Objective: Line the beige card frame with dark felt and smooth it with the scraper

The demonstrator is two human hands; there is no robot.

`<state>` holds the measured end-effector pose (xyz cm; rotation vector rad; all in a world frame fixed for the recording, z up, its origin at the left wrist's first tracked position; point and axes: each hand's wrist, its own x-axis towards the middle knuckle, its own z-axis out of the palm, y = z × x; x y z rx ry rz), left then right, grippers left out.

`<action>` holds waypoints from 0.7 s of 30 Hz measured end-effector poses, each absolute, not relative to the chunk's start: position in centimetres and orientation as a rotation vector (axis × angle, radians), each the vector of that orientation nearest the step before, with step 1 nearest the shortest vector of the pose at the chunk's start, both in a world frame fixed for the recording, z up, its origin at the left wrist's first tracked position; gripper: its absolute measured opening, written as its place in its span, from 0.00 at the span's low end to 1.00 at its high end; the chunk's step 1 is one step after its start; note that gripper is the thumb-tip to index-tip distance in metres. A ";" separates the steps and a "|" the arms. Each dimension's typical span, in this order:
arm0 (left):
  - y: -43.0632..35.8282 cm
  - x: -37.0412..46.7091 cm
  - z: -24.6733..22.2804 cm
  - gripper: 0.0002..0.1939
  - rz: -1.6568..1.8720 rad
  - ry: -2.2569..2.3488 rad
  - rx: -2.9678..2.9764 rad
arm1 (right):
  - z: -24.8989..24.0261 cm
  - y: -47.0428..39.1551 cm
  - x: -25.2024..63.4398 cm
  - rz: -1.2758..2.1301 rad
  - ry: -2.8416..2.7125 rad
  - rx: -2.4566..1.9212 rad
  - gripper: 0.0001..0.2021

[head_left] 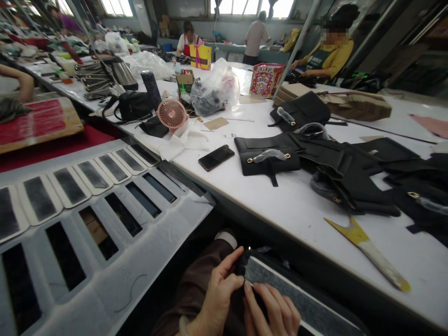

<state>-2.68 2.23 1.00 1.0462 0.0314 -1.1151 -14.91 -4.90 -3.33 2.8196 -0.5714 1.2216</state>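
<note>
At the bottom of the head view, a black bag part lies across my lap. A long grey panel with a white edge is set along it. My left hand is closed on the near corner of the bag part, thumb and index finger at the panel's end. My right hand is closed beside it, with its fingertips bent against the panel's lower edge near my left thumb. The undersides of both grips are hidden. A brown trouser leg shows behind my left hand.
Several black bags with gold buckles lie on the white table. A phone, a pink fan and a yellow-tipped blade-like tool are there too. Left is a slotted grey board. Other people work farther back.
</note>
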 end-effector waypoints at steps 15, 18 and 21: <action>1.2 -2.8 2.4 0.31 -1.018 -0.081 1.432 | -2.3 -4.9 -14.8 1.223 -0.502 2.972 0.12; 1.9 -2.8 2.9 0.31 -1.040 -0.098 1.384 | -2.1 -5.2 -15.5 1.265 -0.387 3.027 0.13; 2.2 -2.7 2.8 0.29 -1.021 -0.130 1.361 | -2.5 -4.9 -16.4 1.418 -0.507 2.962 0.13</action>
